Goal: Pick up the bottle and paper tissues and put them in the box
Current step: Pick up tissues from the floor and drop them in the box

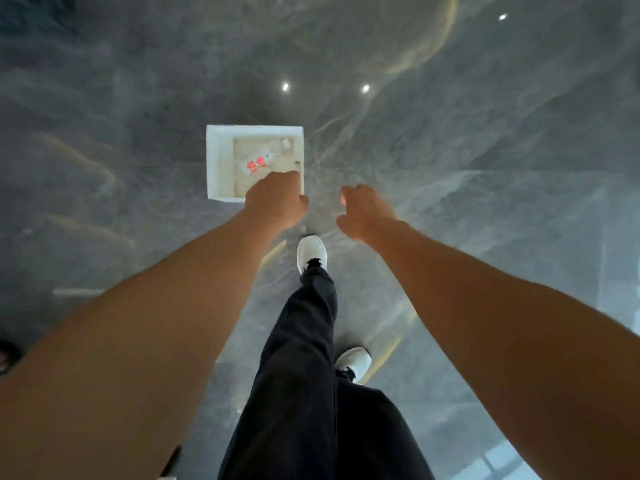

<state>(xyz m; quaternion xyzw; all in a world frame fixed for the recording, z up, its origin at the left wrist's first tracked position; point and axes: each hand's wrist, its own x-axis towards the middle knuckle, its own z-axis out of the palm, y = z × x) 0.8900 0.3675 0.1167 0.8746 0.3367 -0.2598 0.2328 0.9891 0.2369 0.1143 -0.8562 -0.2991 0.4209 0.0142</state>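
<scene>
Bottle [257,163] in box [215,161], seemingly beyond left fingers [290,175].

White box [215,161] showing a pale beige interior, clear bottle [257,161] wearing a red label, floor [485,133] running grey marble with pale and golden veining, trousers [304,358] showing black, shoes [310,249] showing white.

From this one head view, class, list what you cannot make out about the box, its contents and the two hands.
- Box, near right corner: covered by the left hand.
- Bottle: small and blurred; label unreadable.
- Small white item in the far corner: too small to identify; tissues not confirmed.
- Left hand's fingers: seen from behind, so grip unclear.
- Right hand: blurred, apparently empty.
- Dark object: cut by the left edge.
</scene>
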